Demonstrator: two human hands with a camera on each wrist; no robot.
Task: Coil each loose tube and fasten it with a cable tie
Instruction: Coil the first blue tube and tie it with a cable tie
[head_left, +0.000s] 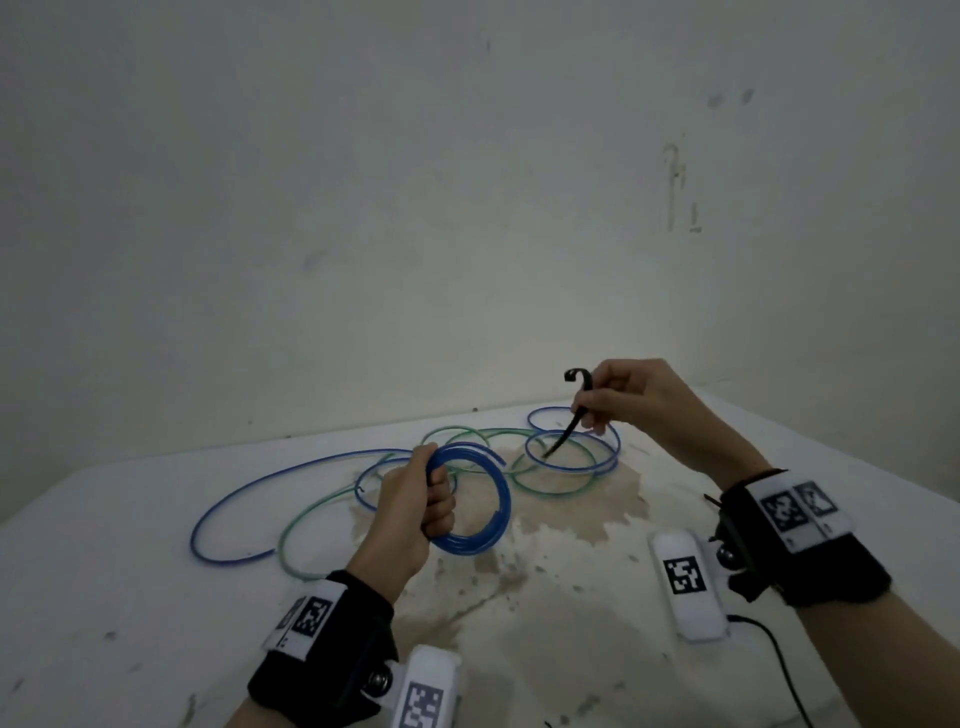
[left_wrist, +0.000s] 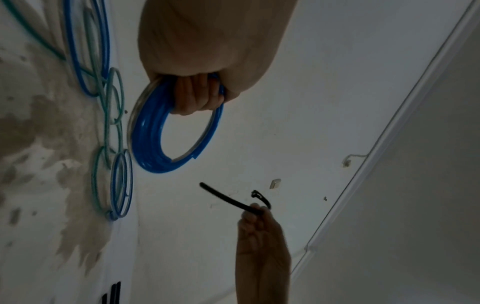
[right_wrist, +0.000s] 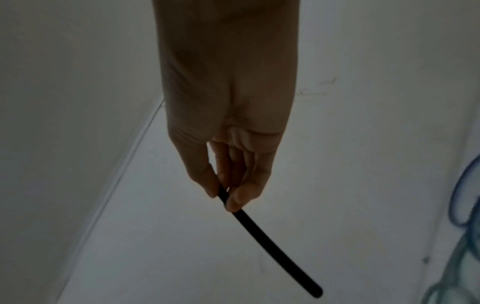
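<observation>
Left hand (head_left: 415, 499) grips upright blue coil (head_left: 485, 499); right hand (head_left: 631, 395) pinches cable tie (head_left: 569, 426), tail slanting down-left.

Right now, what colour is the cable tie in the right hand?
Black; the cable tie shows best in the right wrist view.

Right hand (head_left: 631, 395) hides the black cable tie's (head_left: 563, 431) middle

Black wrist straps (head_left: 810, 551) carry white blocks with square black-and-white markers (head_left: 684, 574).
</observation>
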